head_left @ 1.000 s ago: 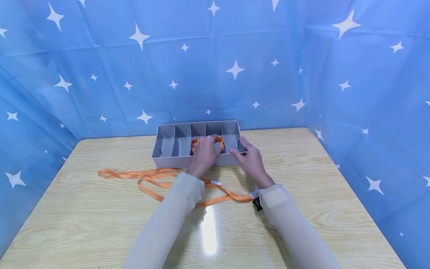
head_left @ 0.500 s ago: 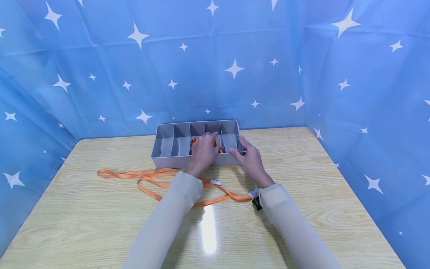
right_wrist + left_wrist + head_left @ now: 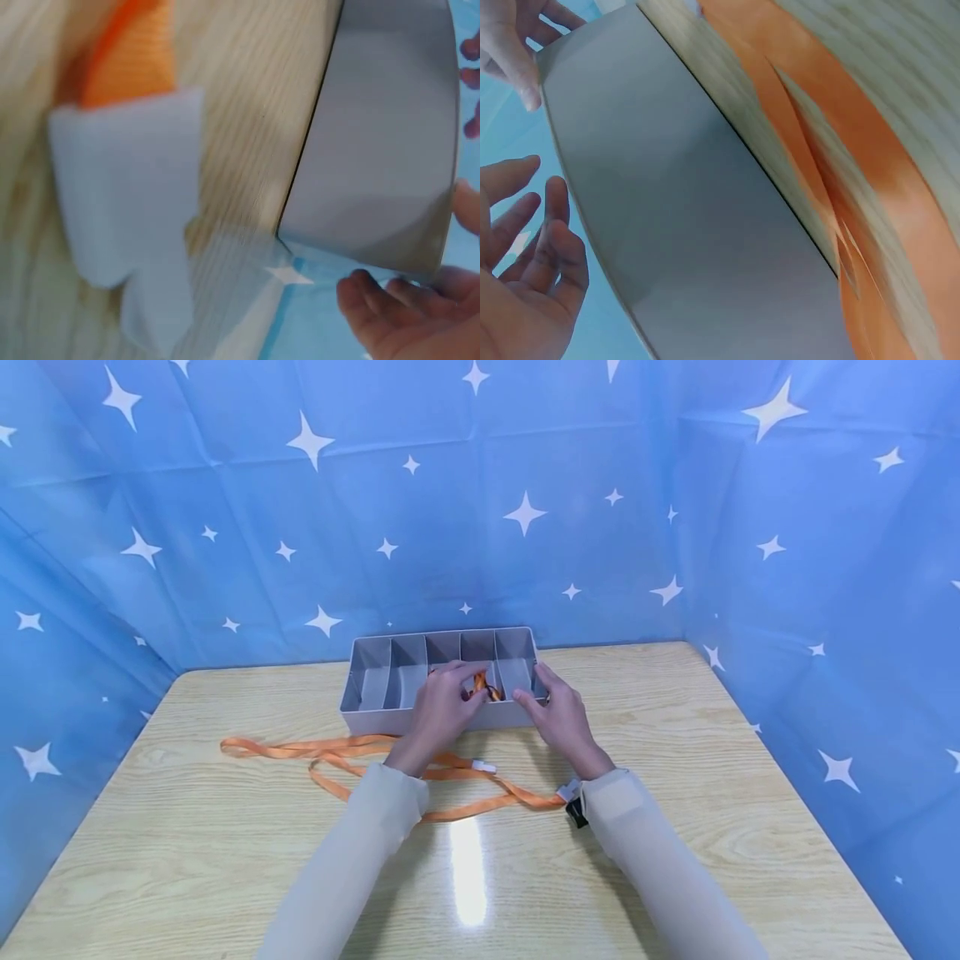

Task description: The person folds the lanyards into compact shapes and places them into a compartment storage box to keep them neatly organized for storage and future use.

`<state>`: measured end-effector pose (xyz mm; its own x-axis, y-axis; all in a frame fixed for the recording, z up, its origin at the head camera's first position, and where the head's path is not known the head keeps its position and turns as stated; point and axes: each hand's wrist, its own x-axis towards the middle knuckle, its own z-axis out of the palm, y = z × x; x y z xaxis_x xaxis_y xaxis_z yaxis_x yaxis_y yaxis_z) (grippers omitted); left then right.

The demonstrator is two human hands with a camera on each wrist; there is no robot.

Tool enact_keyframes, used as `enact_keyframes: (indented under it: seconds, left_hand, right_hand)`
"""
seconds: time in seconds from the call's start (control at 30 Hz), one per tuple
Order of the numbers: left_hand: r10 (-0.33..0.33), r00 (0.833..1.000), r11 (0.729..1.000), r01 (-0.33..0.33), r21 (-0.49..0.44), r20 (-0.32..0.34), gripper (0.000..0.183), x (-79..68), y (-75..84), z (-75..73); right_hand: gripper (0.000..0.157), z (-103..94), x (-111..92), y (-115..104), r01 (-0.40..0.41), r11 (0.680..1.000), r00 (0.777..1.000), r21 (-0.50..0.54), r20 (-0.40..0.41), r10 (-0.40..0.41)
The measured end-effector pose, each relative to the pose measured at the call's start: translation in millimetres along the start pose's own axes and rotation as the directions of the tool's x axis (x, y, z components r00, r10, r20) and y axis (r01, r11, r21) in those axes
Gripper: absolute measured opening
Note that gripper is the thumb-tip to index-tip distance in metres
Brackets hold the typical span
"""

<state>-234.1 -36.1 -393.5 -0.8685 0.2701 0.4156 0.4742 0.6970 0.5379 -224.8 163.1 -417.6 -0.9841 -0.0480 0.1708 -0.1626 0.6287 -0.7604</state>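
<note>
A grey divided box (image 3: pixel 378 722) stands at the back of the table. My right hand (image 3: pixel 564 720) grips its right end, with the thumb at the front rim and the fingers along the outer end wall. Over the front rim, near the middle compartments, hovers my left hand (image 3: pixel 441 706). In the left wrist view its fingers (image 3: pixel 555 255) are loosely bent with nothing between them. A rolled orange lanyard (image 3: pixel 480 680) with a dark part lies in the fourth compartment from the left. My left hand mostly hides the third compartment.
Loose orange lanyards (image 3: pixel 300 749) stretch across the table in front of the box. They carry white clips (image 3: pixel 483 766), and a black buckle (image 3: pixel 576 812) lies beside my right sleeve. A blue star-patterned curtain (image 3: pixel 450 568) hangs behind the table and at both sides.
My left hand has drawn back left and toward me from the fourth compartment, uncovering more of the rolled lanyard there. The right hand has stayed at the box's right end.
</note>
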Motion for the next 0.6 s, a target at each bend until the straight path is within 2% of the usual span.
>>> enact_keyframes:
  seconds: [0.17, 0.33, 0.47, 0.53, 0.6]
  left_hand:
    - [0.022, 1.0, 0.997, -0.021, -0.069, 0.012, 0.034, -8.1, -6.9, -8.1]
    - [-0.006, 0.998, 0.99, 0.014, -0.139, 0.056, 0.032, -17.1, -13.5, -17.1]
    - [0.008, 0.996, 0.979, 0.012, -0.204, 0.094, 0.028, -22.6, -20.6, -25.1]
    - [0.021, 0.993, 0.975, 0.005, -0.22, 0.115, 0.025, -25.3, -24.8, -28.7]
    - [0.024, 0.99, 0.973, 0.01, -0.232, 0.14, 0.021, -28.1, -28.8, -31.8]
  right_hand:
    - [0.071, 0.5, -4, -3, 0.027, 1.0, 0.999, 0.007, -0.033, -0.027]
    - [0.063, -0.8, -11, -12, 0.127, 0.991, 0.985, -0.041, -0.115, -0.131]
    - [0.045, -0.4, -19, -23, 0.245, 0.967, 0.954, -0.074, -0.159, -0.254]
    - [0.033, 0.7, -23, -28, 0.314, 0.944, 0.935, -0.102, -0.137, -0.326]
    - [0.021, 2.9, -26, -32, 0.369, 0.92, 0.922, -0.135, -0.076, -0.381]
